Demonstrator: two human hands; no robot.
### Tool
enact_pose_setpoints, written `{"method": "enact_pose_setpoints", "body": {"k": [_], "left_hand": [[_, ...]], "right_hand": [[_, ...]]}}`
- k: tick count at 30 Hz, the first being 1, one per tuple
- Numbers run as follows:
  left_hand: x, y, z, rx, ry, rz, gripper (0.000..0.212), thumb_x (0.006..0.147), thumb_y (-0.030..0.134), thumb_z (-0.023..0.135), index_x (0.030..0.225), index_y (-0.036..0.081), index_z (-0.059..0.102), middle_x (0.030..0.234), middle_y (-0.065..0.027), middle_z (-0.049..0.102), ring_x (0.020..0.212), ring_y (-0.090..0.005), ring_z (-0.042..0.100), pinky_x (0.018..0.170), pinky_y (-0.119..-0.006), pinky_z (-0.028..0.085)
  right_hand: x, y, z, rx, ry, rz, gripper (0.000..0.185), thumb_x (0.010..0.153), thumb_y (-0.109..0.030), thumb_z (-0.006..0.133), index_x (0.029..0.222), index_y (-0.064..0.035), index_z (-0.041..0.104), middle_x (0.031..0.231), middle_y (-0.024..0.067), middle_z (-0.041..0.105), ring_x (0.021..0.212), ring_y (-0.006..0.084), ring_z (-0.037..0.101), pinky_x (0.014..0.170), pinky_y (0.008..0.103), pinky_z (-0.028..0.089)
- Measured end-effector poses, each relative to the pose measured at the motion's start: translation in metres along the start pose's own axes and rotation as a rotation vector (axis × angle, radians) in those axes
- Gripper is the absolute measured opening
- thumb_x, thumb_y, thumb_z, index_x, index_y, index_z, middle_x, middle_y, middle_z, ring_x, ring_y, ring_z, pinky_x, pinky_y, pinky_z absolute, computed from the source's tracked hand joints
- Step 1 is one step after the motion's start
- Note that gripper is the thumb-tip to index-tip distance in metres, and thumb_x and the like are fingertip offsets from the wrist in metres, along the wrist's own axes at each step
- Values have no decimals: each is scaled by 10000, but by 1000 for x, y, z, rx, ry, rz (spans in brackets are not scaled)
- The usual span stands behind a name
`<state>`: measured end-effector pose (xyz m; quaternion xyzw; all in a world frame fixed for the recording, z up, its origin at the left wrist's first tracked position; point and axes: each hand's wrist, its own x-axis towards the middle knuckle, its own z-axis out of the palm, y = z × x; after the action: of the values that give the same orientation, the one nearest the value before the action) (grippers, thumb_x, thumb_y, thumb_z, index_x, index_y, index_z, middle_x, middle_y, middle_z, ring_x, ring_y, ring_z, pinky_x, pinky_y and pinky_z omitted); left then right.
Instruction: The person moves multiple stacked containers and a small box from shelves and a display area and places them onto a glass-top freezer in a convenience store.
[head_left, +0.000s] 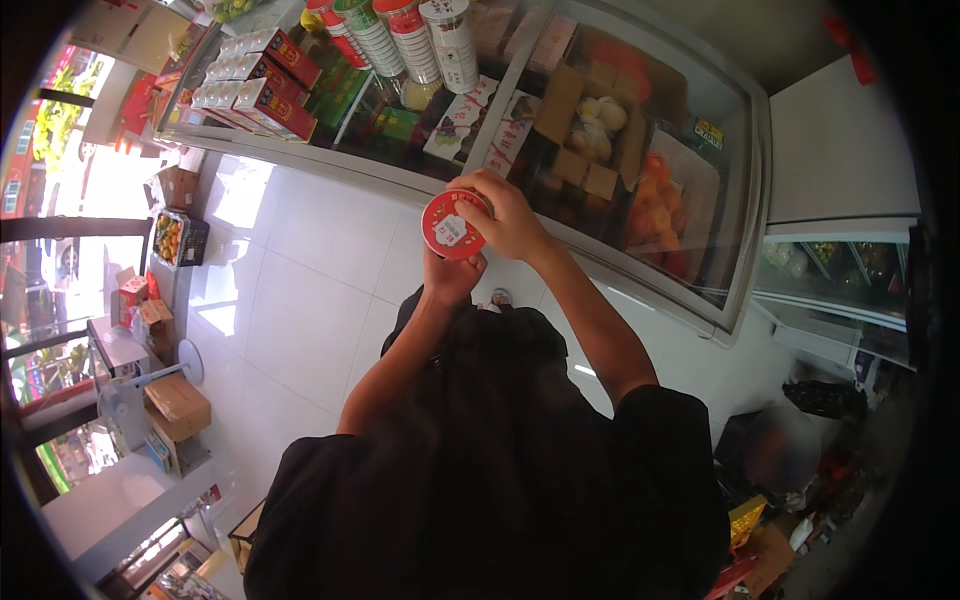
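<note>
Between both hands, in front of my body, is a round container with a red printed lid (453, 225); its lid faces up towards me and bears writing. My left hand (453, 274) grips it from below and on the near side. Across the right side and far rim lie the fingers of my right hand (504, 212), with the thumb on top of the lid. The body of the container is hidden under the lid and my hands. Just beyond my hands runs the near edge of a glass-topped display freezer (375, 174).
On the freezer's glass stand tall stacked tubs (405, 41) and red boxes (270, 101). Inside show an open cardboard box (559, 105) and orange fruit (652, 210). To the left are a black fruit crate (193, 238), a fan (124, 405) and cartons (180, 405). A dark stool-like object (772, 450) stands right.
</note>
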<state>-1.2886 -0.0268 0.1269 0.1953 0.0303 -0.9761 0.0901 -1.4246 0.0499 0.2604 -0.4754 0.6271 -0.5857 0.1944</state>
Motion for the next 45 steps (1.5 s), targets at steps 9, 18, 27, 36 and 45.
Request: {"method": "enact_pose_setpoints", "body": {"k": [9,18,27,36,45], "left_hand": [[86,68,45,-328,217,-144,625,820,552,552,1163,32,496,991,-91,579,811,-167,553,729,-312,442],[154,132,58,-375,219,-176,643,825,565,550,1148,11,505,976,-75,553,796,-177,498,665,-275,394],[197,161,94,-356,215,-218,661,817,566,573,1173,18,475,1106,-60,582,917,-169,564,735,-257,441],[228,175,119,-270,88,-277,708,869,559,477,1329,28,382,1333,-85,476,1223,-227,454,1033,-365,340],[244,186,134,-175,10,-376,671,891,562,404,1377,104,346,1422,-87,363,1297,-267,367,1076,-439,287]], "right_hand": [[125,42,-6,-137,21,61,223,881,-138,550,1054,-1,580,979,133,602,897,209,598,811,301,458],[226,59,-14,-831,21,-26,271,791,-259,594,990,-80,641,1404,189,341,1300,364,306,1040,568,184],[261,66,-20,-970,78,129,406,817,-249,556,1173,-54,541,1327,171,406,1237,368,339,1027,485,237],[269,79,-24,-959,241,169,403,791,-148,578,1180,-44,594,1135,111,483,1044,288,414,937,411,320],[285,78,-29,-1009,395,252,377,774,-152,591,1138,-63,626,1287,199,395,1169,341,378,996,427,271]]}}
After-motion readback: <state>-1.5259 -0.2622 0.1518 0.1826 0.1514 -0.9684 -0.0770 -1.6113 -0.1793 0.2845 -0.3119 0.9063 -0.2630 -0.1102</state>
